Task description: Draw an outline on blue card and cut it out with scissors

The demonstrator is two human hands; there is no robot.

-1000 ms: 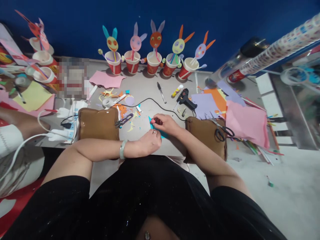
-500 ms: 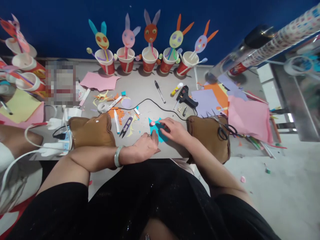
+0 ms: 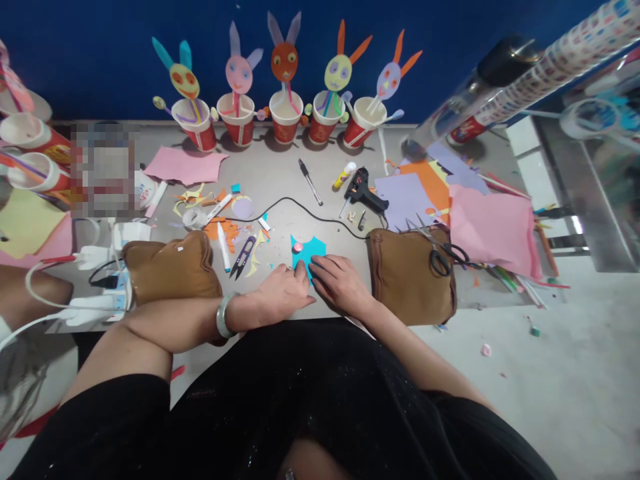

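A piece of bright blue paper with a cut, uneven outline lies on the table in front of me, and a small round pink piece sits on its left part. My left hand rests palm down at the paper's lower left, fingertips pressing on it and thumb stuck out to the right. Flat over the paper's lower right lies my right hand, its fingers stretched out. The two hands are close together but apart, and they hide the lower edge of the paper. No tool shows in either hand.
Purple thread snips and a white marker lie left of the paper. Brown cushions flank my arms; scissors rest on the right one. A black glue gun, its cord, and rabbit-topped cups stand farther back.
My right hand has come down from above the blue paper and now lies flat on its lower right. My left hand stays on the paper. The whole view has shifted slightly.
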